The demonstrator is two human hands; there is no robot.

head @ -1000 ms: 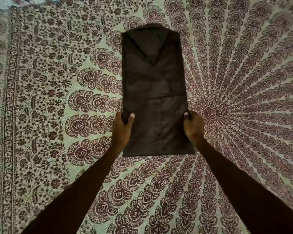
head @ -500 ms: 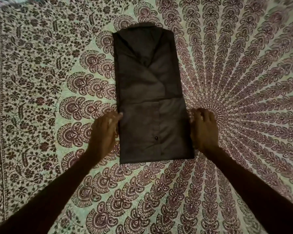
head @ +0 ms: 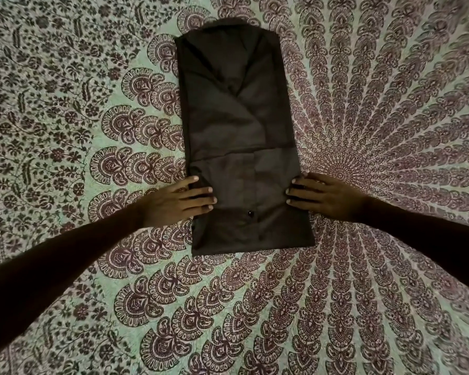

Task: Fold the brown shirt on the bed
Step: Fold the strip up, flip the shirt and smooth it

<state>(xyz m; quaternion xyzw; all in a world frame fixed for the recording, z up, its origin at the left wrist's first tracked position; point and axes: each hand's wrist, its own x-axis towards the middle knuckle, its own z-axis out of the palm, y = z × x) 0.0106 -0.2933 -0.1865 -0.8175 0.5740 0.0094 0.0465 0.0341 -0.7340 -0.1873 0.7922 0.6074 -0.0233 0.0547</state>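
Hands flank the brown shirt [head: 236, 125], a narrow strip on the bed [head: 92, 293], long axis running near to far, collar far. Left hand [head: 173, 201] and right hand [head: 325, 197] rest flat at its side edges toward the near hem, fingers straight, gripping nothing; both are equally close.

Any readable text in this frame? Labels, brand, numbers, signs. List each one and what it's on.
None readable.
The brown shirt shows no tag, label or print on its visible face, only a plain dark button.
The bedspread carries floral and mandala patterns, with no letters or numbers.
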